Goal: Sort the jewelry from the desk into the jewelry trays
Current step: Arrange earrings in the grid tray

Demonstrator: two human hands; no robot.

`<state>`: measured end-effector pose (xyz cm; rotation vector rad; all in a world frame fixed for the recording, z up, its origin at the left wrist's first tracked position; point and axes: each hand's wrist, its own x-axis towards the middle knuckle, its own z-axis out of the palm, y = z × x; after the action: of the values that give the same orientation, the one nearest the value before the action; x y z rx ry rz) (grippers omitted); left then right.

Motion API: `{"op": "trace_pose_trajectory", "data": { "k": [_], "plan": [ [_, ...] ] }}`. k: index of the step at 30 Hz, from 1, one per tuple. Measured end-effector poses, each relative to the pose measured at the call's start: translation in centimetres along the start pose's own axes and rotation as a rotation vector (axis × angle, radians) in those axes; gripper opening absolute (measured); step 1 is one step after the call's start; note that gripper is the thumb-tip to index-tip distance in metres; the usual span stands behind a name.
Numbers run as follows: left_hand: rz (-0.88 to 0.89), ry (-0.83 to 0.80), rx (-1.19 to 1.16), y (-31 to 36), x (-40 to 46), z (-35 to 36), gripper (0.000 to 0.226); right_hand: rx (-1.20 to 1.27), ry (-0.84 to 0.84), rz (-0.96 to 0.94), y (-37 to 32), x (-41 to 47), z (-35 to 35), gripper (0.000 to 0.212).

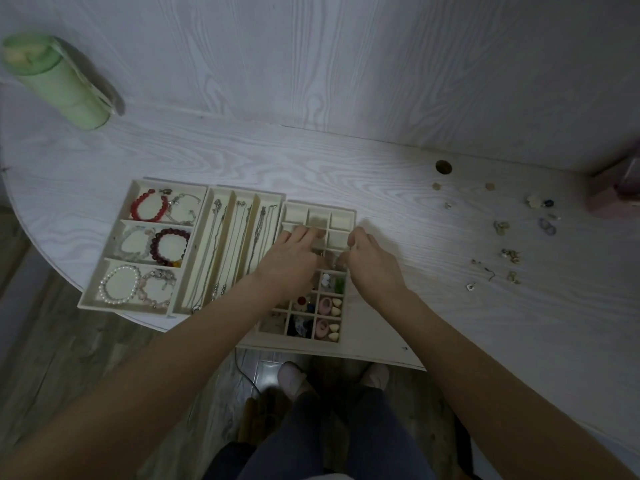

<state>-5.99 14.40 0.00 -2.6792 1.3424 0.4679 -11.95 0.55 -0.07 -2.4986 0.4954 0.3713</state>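
Three cream jewelry trays stand side by side on the white desk. The left tray holds beaded bracelets, among them a red one and a pearl one. The middle tray holds chain necklaces in long slots. Both hands hover over the small-compartment tray. My left hand lies over its middle cells, fingers extended. My right hand has curled fingers that seem to pinch something tiny, hidden from view. Loose earrings and small pieces lie scattered on the desk at the right.
A green lidded bottle stands at the far left back. A cable hole is in the desk behind the loose pieces. A pink box sits at the right edge. The desk's front edge runs just below the trays.
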Motion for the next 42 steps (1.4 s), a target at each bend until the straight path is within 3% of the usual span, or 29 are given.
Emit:
{"op": "trace_pose_trajectory", "data": {
  "k": [4,10,18,27,34,37,42],
  "plan": [
    [-0.028,-0.014,-0.081,0.3,0.5,-0.6,0.047,-0.199,0.030,-0.108,1.0,-0.4,-0.5,0.028],
    [-0.018,0.012,-0.249,2.8,2.2,-2.9,0.045,-0.012,0.110,-0.040,4.9,-0.9,-3.2,0.029],
    [-0.091,0.104,-0.341,10.7,7.8,-4.8,0.040,0.031,0.131,0.095,14.0,-2.2,-7.1,0.028],
    [-0.124,-0.027,-0.504,19.4,13.8,-4.3,0.037,0.003,0.107,0.166,24.6,-3.1,-10.1,0.039],
    [-0.228,-0.072,-0.638,23.0,16.7,-1.7,0.044,-0.016,0.085,0.107,25.4,-0.6,-9.4,0.024],
    [-0.295,-0.032,-0.632,23.4,17.3,-1.3,0.033,-0.131,0.043,0.104,25.4,0.4,-8.9,0.014],
    [-0.289,-0.042,-0.576,23.4,17.1,-1.3,0.025,-0.248,-0.002,0.054,24.8,1.0,-8.8,0.018]
  ]
}}
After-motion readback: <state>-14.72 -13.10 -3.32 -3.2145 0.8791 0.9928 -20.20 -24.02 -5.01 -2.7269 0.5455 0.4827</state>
